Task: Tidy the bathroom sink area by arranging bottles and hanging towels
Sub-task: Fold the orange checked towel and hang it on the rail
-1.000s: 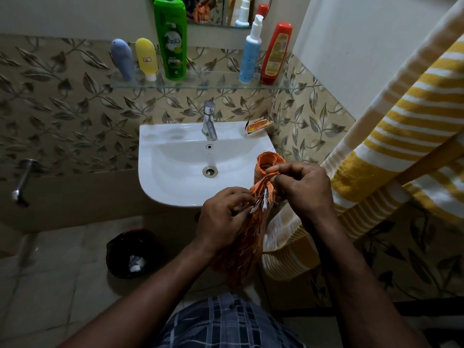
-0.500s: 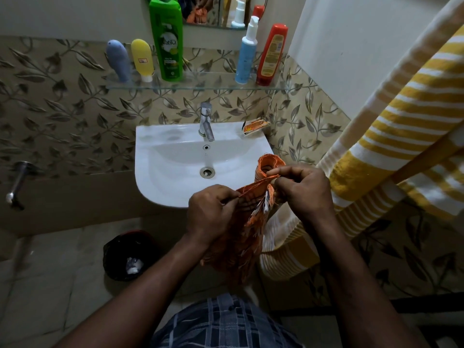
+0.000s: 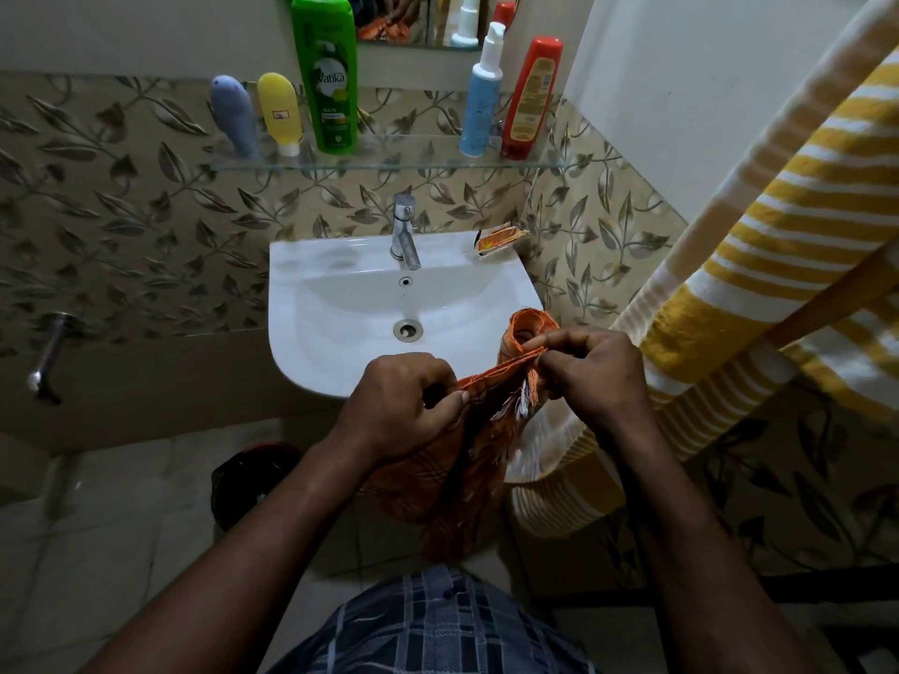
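Before the sink [image 3: 340, 265], left hand [image 3: 404, 406] and right hand [image 3: 591, 372] each pinch the orange towel's [image 3: 452, 484] edge.

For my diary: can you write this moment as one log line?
left hand grips orange towel; right hand pinches its top edge; striped towel hanging; bottles on shelf

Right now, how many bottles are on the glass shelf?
5. From left: a grey-blue tube, a yellow tube, a tall green bottle, then a blue pump bottle and a red bottle at the right end. Reflections above them are not counted.
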